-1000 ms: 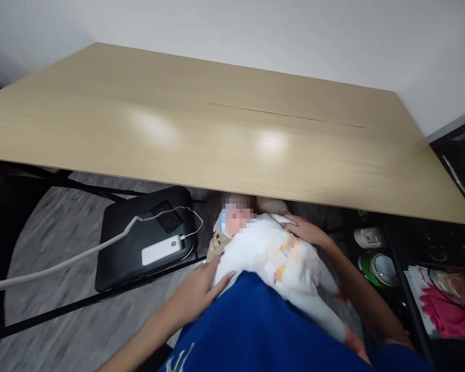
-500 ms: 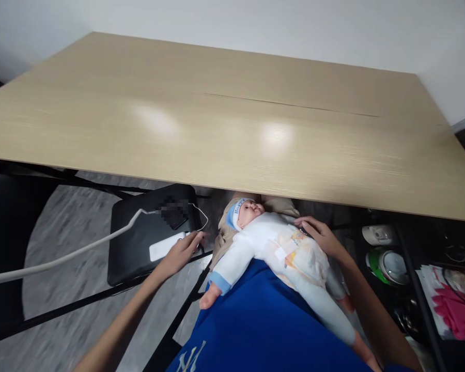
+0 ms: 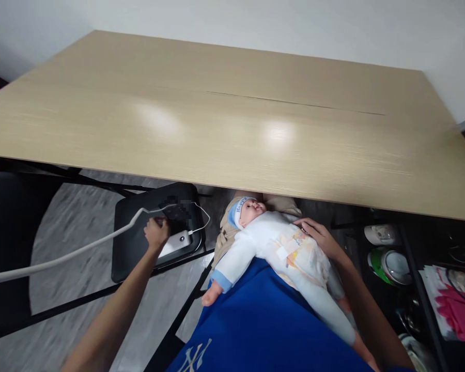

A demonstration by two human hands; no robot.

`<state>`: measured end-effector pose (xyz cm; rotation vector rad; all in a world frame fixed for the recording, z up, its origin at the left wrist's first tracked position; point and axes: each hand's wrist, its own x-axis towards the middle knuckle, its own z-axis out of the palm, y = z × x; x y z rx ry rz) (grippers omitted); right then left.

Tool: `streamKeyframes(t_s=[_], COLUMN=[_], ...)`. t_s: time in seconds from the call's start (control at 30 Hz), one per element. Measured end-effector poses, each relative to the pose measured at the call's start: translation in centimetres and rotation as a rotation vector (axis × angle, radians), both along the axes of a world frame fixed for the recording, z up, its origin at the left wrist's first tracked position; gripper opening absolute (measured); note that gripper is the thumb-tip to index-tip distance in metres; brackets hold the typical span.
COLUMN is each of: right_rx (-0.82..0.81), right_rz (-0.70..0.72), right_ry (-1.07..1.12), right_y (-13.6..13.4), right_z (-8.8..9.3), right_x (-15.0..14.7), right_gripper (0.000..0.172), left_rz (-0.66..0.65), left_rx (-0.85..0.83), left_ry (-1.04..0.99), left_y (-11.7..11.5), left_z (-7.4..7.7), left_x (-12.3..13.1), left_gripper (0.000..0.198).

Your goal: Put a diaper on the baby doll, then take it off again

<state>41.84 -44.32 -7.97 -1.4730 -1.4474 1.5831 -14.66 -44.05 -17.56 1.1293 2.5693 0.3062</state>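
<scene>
A baby doll (image 3: 269,237) in a white suit with blue cuffs and a blue-and-white cap lies face up across my lap. My right hand (image 3: 320,235) rests on the doll's belly, fingers stretched out. To the left, over a black chair seat (image 3: 129,253), my left hand (image 3: 157,232) has its fingers curled in. It is beside a dark, pixelated object (image 3: 174,212), and whether its fingertips grip anything is hidden. A white power bank (image 3: 174,244) lies just right of that hand, with a thin white cable (image 3: 205,209) plugged into its end.
A wide wooden table (image 3: 232,134) spans the view ahead, its near edge above my knees. A thick white cable (image 3: 70,258) crosses from the left to the chair. On the right, a dark shelf holds a green-and-white container (image 3: 389,266), a white cup (image 3: 380,234) and pink cloth (image 3: 459,310).
My left hand has moved left, from the near end of the power bank to beside the dark object, and its fingers have curled. My right hand stays on the doll.
</scene>
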Motion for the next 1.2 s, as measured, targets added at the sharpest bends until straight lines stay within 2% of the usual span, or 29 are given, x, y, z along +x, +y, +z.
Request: streamKeyframes(t_s=[0.1,0.3,0.5,0.73,0.97,1.1,1.2], right_rx=[-0.002,0.011,-0.008,-0.011,-0.011,-0.005,0.009], right_rz=[-0.029,-0.051,-0.057,-0.096,-0.115,-0.108,-0.093], right_ry=[0.024,0.041,0.054,0.073,0.081,0.072,0.056], right_y=[0.1,0.1,0.1,-0.2,-0.4,-0.4,-0.4], right_z=[-0.4,-0.7,-0.9,-1.0,-0.9,-0.8,-0.7], right_x=[-0.4,-0.4,-0.3,-0.6,-0.7,-0.7,-0.4], right_gripper=[0.056,0.056,0.053,0.048,0.050,0.052,0.054], left_rz=[0.042,0.034,0.004,-0.091,-0.159,-0.117,-0.045], left_rx=[-0.060,-0.121,-0.124,-0.092,-0.048,-0.053,-0.040], left_ry=[0.032,0.067,0.095,0.091,0.051,0.034,0.022], left_y=[1.7,3.1,2.5,0.4,-1.8,-1.1,0.1], left_z=[-1.0,-2.8,-3.6,-4.3,-4.2,-3.4,-2.1], left_x=[-1.6,-2.3,-2.8,-1.7,-0.7,-0.5,-0.3], left_gripper=[0.052,0.061,0.061,0.067,0.067,0.063,0.065])
